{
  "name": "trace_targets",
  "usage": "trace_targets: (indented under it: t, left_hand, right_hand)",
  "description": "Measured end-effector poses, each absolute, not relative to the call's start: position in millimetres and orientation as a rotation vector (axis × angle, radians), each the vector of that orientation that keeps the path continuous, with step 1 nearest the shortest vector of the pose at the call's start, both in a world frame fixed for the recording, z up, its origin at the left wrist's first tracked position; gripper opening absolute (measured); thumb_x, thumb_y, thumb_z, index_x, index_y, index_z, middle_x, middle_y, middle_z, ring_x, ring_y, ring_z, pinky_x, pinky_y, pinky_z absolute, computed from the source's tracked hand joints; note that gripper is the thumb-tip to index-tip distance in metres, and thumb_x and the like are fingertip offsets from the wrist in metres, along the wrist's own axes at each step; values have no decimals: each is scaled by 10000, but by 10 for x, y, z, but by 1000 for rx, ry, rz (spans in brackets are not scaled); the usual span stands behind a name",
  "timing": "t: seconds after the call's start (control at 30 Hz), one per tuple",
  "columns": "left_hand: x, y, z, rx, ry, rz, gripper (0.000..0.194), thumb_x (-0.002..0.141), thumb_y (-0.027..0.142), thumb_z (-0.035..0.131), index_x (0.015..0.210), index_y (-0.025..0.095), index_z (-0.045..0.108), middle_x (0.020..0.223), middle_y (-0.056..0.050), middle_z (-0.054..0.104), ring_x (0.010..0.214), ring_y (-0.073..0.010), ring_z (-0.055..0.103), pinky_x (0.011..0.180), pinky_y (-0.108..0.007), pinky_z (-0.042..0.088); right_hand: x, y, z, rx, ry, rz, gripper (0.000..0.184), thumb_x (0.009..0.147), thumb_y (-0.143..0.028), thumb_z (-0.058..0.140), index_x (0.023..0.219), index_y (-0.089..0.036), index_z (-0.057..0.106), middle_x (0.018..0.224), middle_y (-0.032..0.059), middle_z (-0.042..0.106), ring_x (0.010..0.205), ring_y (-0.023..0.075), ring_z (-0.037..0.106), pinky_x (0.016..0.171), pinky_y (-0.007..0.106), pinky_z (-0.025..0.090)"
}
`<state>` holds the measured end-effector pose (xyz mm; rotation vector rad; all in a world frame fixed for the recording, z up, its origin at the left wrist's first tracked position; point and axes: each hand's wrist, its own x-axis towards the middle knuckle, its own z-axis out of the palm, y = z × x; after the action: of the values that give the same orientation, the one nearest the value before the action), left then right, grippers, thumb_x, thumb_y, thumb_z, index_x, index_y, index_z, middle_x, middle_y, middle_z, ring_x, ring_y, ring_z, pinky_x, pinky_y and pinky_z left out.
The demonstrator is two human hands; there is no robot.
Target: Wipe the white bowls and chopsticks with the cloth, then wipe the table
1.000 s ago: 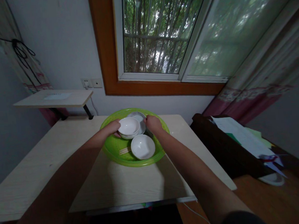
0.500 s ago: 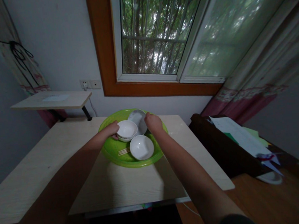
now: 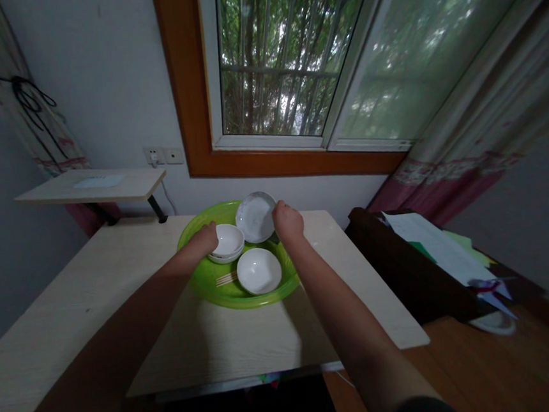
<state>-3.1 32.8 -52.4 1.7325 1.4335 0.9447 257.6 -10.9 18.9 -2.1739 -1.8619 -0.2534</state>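
Note:
A round green basin (image 3: 199,283) sits on the pale wooden table (image 3: 71,301). My right hand (image 3: 288,221) grips the rim of a white plate (image 3: 255,216), which is tilted up on edge above the basin's far side. My left hand (image 3: 206,238) holds the left rim of a small stack of white bowls (image 3: 228,242) inside the basin. Another white bowl (image 3: 259,270) rests in the near part of the basin, with wooden chopsticks (image 3: 226,279) lying to its left.
A small shelf (image 3: 91,186) juts from the wall at the left, near wall sockets (image 3: 163,155). A window lies behind the table. A dark cabinet (image 3: 405,271) with papers (image 3: 442,249) stands to the right, beside curtains.
My right hand has lifted the plate from lying in the basin up onto its edge. The bowl stack under my left hand has shifted slightly left.

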Motion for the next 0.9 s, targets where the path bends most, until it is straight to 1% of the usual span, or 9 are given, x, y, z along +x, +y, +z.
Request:
trace_targets:
  t: [0.13,0.2,0.27,0.37,0.5,0.6,0.7,0.8,0.9]
  left_hand:
    - [7,248,-427,1858,1667,804,383,740,98,597,1112,108,688,1209,-257,687,1261,-401,594,1110,-495,404]
    - [32,226,-368,1956,1717,791,439,742,50,561,1160,91,688,1302,-274,638,1303,-393,565,1145,-488,374]
    - [47,232,-312,2082,1748,781,460,766,39,521,1192,79,692,1329,-269,627,1310,-377,561,1161,-469,367]
    - [39,273,-243,2170,1713,848,412,845,109,487,1188,112,715,1284,-203,682,1270,-334,592,1163,-436,386]
    - [10,292,-162,2044,1539,1058,351,935,302,483,1143,179,737,1247,-119,724,1198,-280,638,1128,-391,435]
    - [18,256,-116,1881,1312,1152,400,933,430,516,1154,173,728,1247,-116,728,1188,-270,647,1099,-388,464]
    - [43,218,-110,1651,1026,1155,518,898,540,559,1208,147,695,1205,-135,743,1169,-280,664,1026,-399,521]
    - [58,198,-128,1407,917,1128,600,871,561,592,1283,128,641,1158,-147,757,1100,-293,701,943,-410,571]
    - [48,199,-135,1236,955,1152,585,884,497,600,1340,130,592,1139,-143,763,1057,-292,721,908,-417,593]
  right_hand:
    - [2608,-98,203,-2153,-1734,-241,307,1081,-252,324,1171,-113,583,1082,191,735,956,268,728,809,304,497]
    - [2622,-89,203,-2148,-1694,-233,315,1086,-269,322,1170,-115,584,1084,189,733,948,261,721,797,296,481]
    - [2634,-84,208,-2149,-1655,-218,329,1089,-270,309,1170,-114,587,1080,187,731,937,255,712,784,291,463]
    - [2650,-82,222,-2133,-1590,-194,358,1094,-290,293,1172,-119,597,1067,170,730,914,241,692,765,282,433]
    - [2659,-73,218,-2055,-1545,-161,375,1097,-320,288,1157,-137,610,1039,139,732,883,223,663,734,270,390]
    - [2646,-47,181,-1983,-1573,-86,383,1096,-320,282,1144,-144,619,1036,133,731,886,215,650,726,264,372]
    - [2617,-8,128,-1897,-1657,24,366,1085,-310,310,1125,-150,636,1049,127,733,922,211,647,735,253,373]
    - [2576,26,72,-1794,-1762,124,330,1067,-300,364,1085,-153,659,1040,111,738,942,204,651,743,240,382]
    - [2532,43,30,-1725,-1813,206,337,1061,-307,374,1051,-158,675,1013,92,743,920,191,657,741,228,395]
